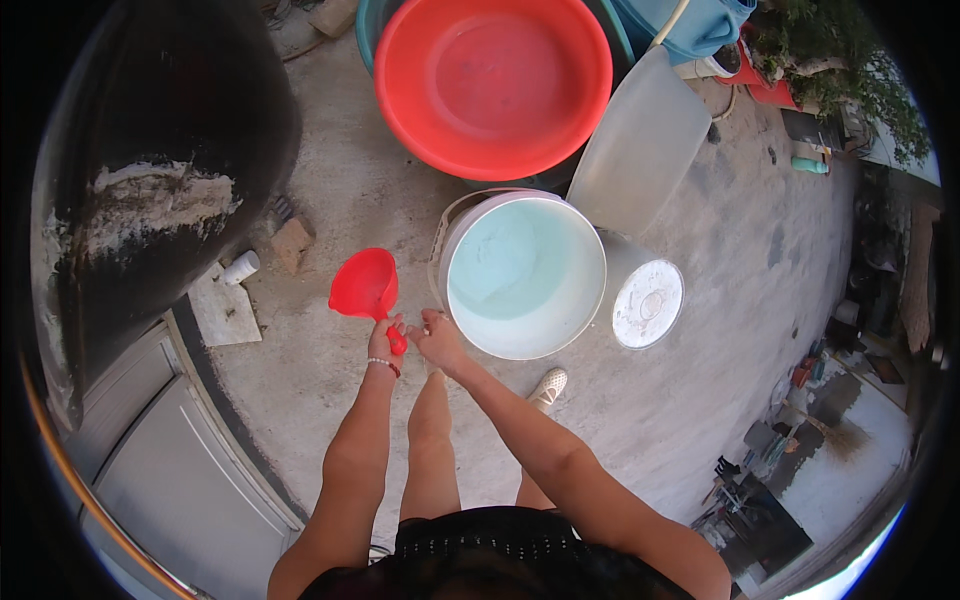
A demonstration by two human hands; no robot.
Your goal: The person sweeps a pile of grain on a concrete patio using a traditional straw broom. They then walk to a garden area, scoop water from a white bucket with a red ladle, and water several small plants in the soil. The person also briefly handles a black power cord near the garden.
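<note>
My left hand [385, 337] grips the handle of a red plastic ladle [365, 285], whose bowl points away from me, left of the white bucket. To its right is my right hand [439, 343], its fingers bent, close to the bucket's near left rim. Whether those fingers hold anything is hard to make out. The white plastic bucket [525, 330] stands upright before me with pale bluish water [499, 259] in it. Its bail handle [439, 240] hangs at the left side.
Beyond the bucket, a red basin [495, 90] rests on a larger green tub [367, 34]. A translucent basin [637, 142] leans right of them, near an upturned bucket [649, 304]. A large dark vessel [180, 112] looms left, with a brick [292, 244] beside it.
</note>
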